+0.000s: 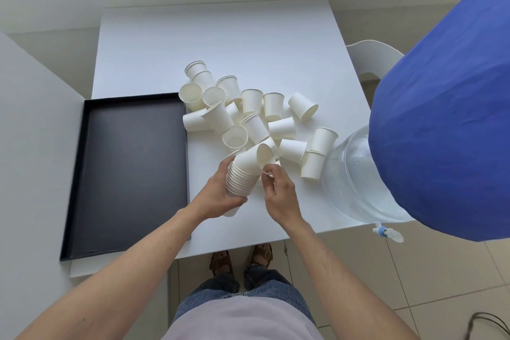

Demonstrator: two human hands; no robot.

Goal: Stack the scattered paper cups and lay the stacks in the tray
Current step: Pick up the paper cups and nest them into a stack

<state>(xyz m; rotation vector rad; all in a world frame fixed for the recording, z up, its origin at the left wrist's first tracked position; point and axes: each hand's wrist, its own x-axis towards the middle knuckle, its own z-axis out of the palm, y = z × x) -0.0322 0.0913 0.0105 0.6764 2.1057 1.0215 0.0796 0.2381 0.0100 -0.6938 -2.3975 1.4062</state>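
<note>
Two hands and a pile of paper cups

The left hand wraps around a ribbed stack of cups above the smooth white table. The right hand pinches one thin cup. Loose cups lie beside the flat black tray.

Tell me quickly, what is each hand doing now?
Left hand: grips the stack of cups.
Right hand: pinches the rim of a single cup at the stack's top.

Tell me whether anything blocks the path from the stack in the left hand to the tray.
Nothing visible does. The stack, gripped by the left hand, sits just right of the tray, with only bare table between.
</note>
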